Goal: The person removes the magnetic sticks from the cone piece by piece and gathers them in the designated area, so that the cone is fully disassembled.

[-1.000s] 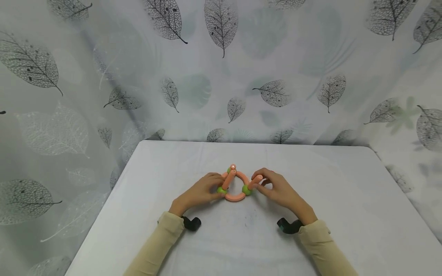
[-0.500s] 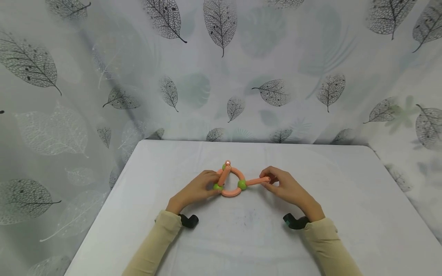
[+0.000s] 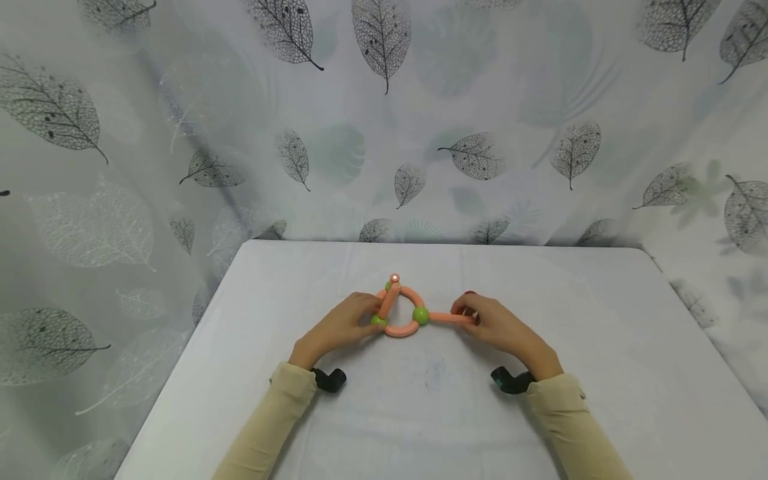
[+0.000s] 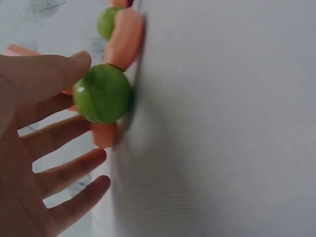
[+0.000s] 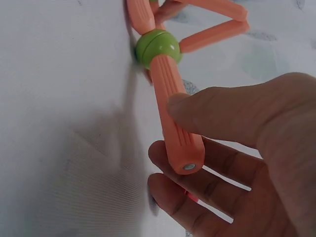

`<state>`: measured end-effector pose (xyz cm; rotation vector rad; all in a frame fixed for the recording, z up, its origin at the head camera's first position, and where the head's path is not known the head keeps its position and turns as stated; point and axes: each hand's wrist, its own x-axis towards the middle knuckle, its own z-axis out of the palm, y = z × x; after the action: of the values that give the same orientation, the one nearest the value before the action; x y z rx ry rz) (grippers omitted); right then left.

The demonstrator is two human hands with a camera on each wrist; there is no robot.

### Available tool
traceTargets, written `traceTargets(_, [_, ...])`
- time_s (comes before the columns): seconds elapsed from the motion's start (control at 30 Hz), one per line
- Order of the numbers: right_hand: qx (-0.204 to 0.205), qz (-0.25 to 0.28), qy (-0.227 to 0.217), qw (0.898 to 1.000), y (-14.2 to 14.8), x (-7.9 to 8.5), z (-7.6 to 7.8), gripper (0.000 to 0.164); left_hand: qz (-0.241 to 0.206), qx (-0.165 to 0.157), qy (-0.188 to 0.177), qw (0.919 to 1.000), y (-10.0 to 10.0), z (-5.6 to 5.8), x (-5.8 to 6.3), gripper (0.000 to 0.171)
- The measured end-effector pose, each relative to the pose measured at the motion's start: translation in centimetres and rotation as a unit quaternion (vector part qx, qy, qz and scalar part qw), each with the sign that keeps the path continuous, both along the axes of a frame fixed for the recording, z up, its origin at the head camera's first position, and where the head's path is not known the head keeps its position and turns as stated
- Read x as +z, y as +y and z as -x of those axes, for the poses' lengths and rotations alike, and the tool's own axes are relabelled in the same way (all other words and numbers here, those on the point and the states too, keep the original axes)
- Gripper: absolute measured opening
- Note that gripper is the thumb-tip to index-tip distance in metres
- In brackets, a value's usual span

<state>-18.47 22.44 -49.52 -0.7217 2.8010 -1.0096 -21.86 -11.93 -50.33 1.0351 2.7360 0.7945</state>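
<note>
A ring of curved orange magnetic rods [image 3: 402,331] and green balls [image 3: 421,315] lies on the white table. My left hand [image 3: 343,328] grips the ring's left green ball [image 4: 102,94] between thumb and fingers, its other fingers spread. From that ball a straight orange rod [image 3: 389,302] slants up to meet another rod [image 5: 215,36] from the back ball. On the right, my right hand [image 3: 501,332] pinches a straight magnetic rod [image 5: 173,111] that sticks out sideways from the right ball. A metal disc shows in this rod's free end.
White cloth covers the table [image 3: 420,427]. Behind it hangs a leaf-patterned curtain [image 3: 408,133]. Black wrist cameras [image 3: 331,381] sit near the beige sleeves [image 3: 273,420].
My right hand has moved right, swinging its rod from upright and slanted down to nearly level. The ring has shifted slightly left and away; my left hand stays on its ball.
</note>
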Motion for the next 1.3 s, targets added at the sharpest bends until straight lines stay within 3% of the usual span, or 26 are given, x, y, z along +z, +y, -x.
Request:
traceTargets(0.17, [-0.012,-0.015,-0.017,1.000,-0.3,0.0,0.0,0.019,-0.006,0.041,-0.004,0.9991,-0.3,-0.8,1.9,0.039])
traceTargets(0.33, [-0.007,-0.018,-0.005,1.000,-0.4,-0.2,-0.1,0.016,-0.011,0.058,0.030,0.9978,-0.1,-1.6,3.5,0.033])
traceTargets(0.43, [-0.013,-0.023,-0.002,1.000,-0.3,-0.3,0.0,0.013,-0.031,0.055,0.051,0.9967,0.6,-2.3,4.2,0.026])
traceTargets(0.6, [-0.023,-0.033,-0.001,0.999,-0.4,-0.5,0.2,0.009,-0.056,0.019,0.095,0.9937,2.0,-3.5,4.9,0.018])
traceTargets(0.7, [-0.023,-0.030,-0.006,0.999,-0.5,-0.6,0.2,0.009,-0.054,-0.008,0.106,0.9929,2.7,-4.3,4.7,0.046])
traceTargets(0.83, [-0.021,-0.022,-0.012,0.999,-0.7,-0.8,0.2,0.010,-0.069,-0.017,0.094,0.9930,4.1,-5.2,4.0,0.043])
traceTargets(0.93, [-0.017,-0.022,-0.008,1.000,-0.8,-1.2,0.3,0.011,-0.074,-0.014,0.105,0.9916,5.5,-5.4,3.1,0.018])
traceTargets(1.1, [-0.016,-0.024,0.007,1.000,-0.8,-1.6,0.3,0.015,-0.011,-0.016,0.144,0.9894,8.0,-5.4,2.0,0.029])
traceTargets(1.3, [-0.028,-0.028,0.010,0.999,-0.8,-1.5,0.2,0.018,0.066,0.005,0.162,0.9845,9.8,-5.3,1.6,0.037])
